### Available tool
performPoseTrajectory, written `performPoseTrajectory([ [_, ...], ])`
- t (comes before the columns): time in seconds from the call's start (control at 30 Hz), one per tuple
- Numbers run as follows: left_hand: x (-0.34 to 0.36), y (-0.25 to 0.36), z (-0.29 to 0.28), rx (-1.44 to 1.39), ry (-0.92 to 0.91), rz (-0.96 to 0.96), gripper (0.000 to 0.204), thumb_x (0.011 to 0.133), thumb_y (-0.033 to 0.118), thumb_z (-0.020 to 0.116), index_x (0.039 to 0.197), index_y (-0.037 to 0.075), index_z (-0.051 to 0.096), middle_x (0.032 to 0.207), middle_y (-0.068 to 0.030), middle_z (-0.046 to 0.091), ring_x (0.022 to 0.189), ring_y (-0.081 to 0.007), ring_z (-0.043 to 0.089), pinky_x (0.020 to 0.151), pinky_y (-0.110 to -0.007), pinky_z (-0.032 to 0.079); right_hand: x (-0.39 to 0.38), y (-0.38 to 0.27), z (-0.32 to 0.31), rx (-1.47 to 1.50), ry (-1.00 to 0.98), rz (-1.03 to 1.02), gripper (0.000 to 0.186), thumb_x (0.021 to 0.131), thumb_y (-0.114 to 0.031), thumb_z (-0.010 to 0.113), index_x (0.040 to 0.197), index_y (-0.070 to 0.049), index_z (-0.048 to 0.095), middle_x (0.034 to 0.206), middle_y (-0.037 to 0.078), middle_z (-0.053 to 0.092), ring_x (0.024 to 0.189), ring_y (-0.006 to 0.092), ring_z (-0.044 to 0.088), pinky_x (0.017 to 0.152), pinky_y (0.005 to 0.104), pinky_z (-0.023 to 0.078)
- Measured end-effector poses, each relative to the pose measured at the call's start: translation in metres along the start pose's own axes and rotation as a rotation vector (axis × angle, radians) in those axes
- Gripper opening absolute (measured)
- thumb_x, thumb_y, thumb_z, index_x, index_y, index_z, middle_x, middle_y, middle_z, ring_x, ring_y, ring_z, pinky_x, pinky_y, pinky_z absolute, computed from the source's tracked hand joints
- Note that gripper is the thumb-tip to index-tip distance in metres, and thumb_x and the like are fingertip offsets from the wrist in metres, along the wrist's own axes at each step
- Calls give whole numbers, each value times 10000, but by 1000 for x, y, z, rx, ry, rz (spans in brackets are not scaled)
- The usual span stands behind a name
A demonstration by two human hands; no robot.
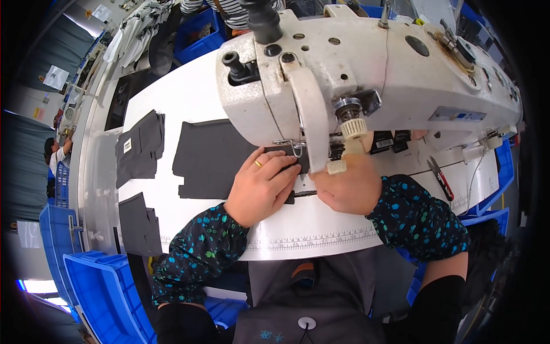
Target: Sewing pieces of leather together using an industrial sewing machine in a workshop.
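Observation:
A white sewing machine [366, 74] stands over the table, its head above both hands. Dark grey fabric [209, 155] lies flat and reaches under the machine's needle area. My left hand [260, 186], with a ring on one finger, rests on this fabric, fingers stretched out and pressing it down just left of the presser area. Close to the needle, my right hand [352, 186] has its fingers curled at the fabric's edge. The machine's knobs hide part of it, so what its fingertips pinch does not show. Needle and presser foot are mostly hidden.
Stacked dark fabric pieces [140, 149] and more cut pieces [140, 225] lie at the left. Red-handled thread snips [440, 179] and black labels [382, 143] are on the right. A printed ruler [315, 238] runs along the front edge. Blue crates [106, 292] stand beside the table.

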State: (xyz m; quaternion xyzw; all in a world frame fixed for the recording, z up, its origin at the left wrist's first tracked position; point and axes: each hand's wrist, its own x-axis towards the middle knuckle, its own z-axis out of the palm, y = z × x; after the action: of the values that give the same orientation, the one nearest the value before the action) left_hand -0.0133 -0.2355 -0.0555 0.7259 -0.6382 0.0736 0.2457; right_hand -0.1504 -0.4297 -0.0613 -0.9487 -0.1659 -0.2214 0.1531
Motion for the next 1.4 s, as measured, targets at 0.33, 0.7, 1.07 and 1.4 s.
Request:
performPoseTrajectory([
  [0.33,-5,5,-6,47,-36,32,326,780,34,711,1100,92,737,1164,-42,709,1128,-249,662,980,-429,501,-1,-1,5,-32,15,115,90,771,-194,695,708,-130,699,669,56,587,581,264,621,522,416,472],
  [0.7,13,-16,-2,160,-76,-24,340,769,36,669,1100,87,725,1113,-28,695,1016,-253,641,934,-393,493,0,5,8,-119,-5,86,126,710,-207,686,647,-99,701,710,81,600,582,247,626,505,407,470],
  [1.07,13,-21,-9,74,-79,-93,328,775,21,667,1091,83,727,1022,-60,700,993,-281,639,947,-411,479,-3,7,8,-118,-3,68,156,758,-195,673,842,-94,758,712,62,602,573,235,615,497,405,458],
  [1.4,-5,10,-22,313,-147,-254,356,884,209,687,1208,63,671,1196,-137,655,1107,-322,635,869,-423,563,1,-5,4,119,-35,-65,286,784,-145,686,1062,-77,694,755,39,598,625,236,636,561,399,498],
])
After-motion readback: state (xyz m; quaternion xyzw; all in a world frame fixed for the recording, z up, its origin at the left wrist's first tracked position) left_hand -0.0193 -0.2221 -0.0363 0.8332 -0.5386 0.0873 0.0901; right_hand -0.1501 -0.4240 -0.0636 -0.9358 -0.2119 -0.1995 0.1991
